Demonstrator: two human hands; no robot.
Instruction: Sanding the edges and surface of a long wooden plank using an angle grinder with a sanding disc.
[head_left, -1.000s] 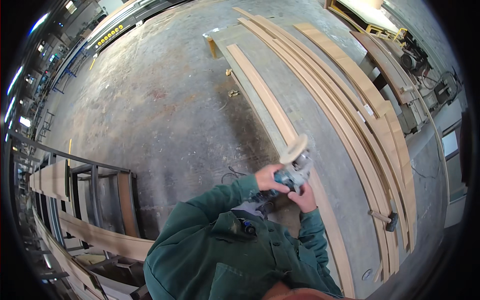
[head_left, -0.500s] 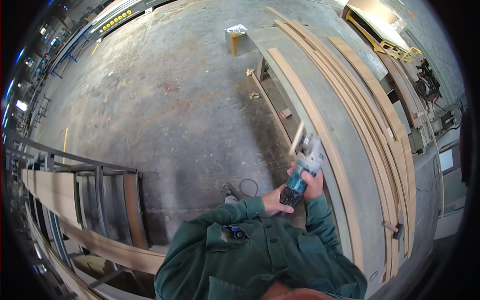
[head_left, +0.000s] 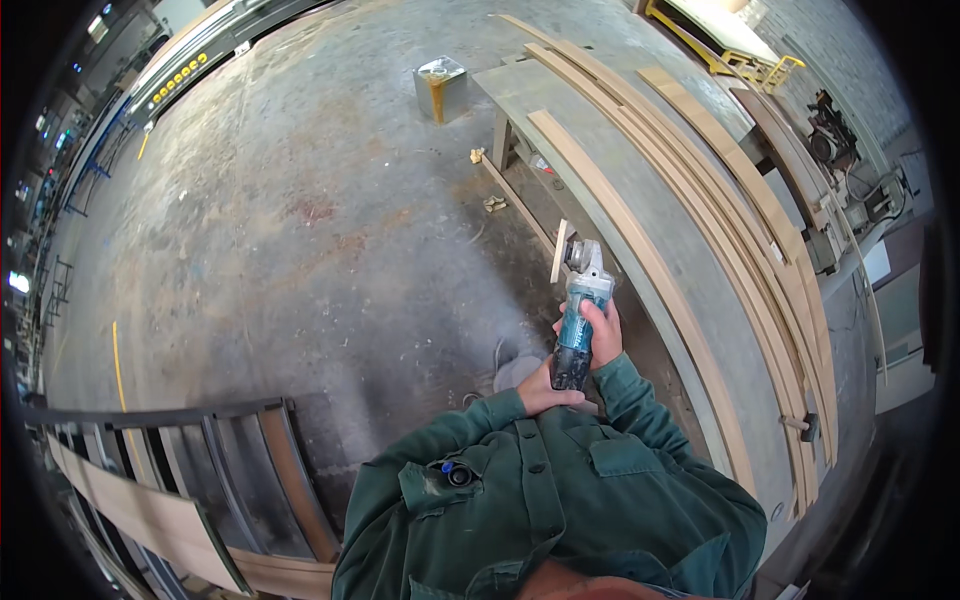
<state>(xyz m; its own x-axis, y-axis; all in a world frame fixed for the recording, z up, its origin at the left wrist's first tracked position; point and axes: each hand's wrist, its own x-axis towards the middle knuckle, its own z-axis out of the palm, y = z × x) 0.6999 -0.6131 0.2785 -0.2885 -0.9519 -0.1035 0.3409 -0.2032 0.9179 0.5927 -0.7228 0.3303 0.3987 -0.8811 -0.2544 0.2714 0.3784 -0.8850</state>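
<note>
Both my hands grip a teal and black angle grinder (head_left: 577, 330) with a grey metal head. My left hand (head_left: 543, 388) is closed around the dark rear end of its body. Higher up, my right hand (head_left: 602, 335) wraps the teal part just behind the head. A pale sanding disc (head_left: 560, 252) sits at the head's left side, seen nearly edge-on. The tool hangs over the floor, left of the workbench (head_left: 690, 290), with the disc apart from the wood. Nearest to it on the bench lies a long wooden strip (head_left: 620, 220) along the left edge.
More long wooden strips (head_left: 700, 195) lie along the bench, with a hammer (head_left: 805, 427) on their near end. A metal can (head_left: 440, 90) with brown drips stands beyond the bench's far end. At the lower left is a metal rack (head_left: 215, 440) holding boards.
The grinder has moved left and slightly up in the picture, away from the bench edge, and points more straight ahead. Both hands keep their hold. The whole view has shifted a little.
</note>
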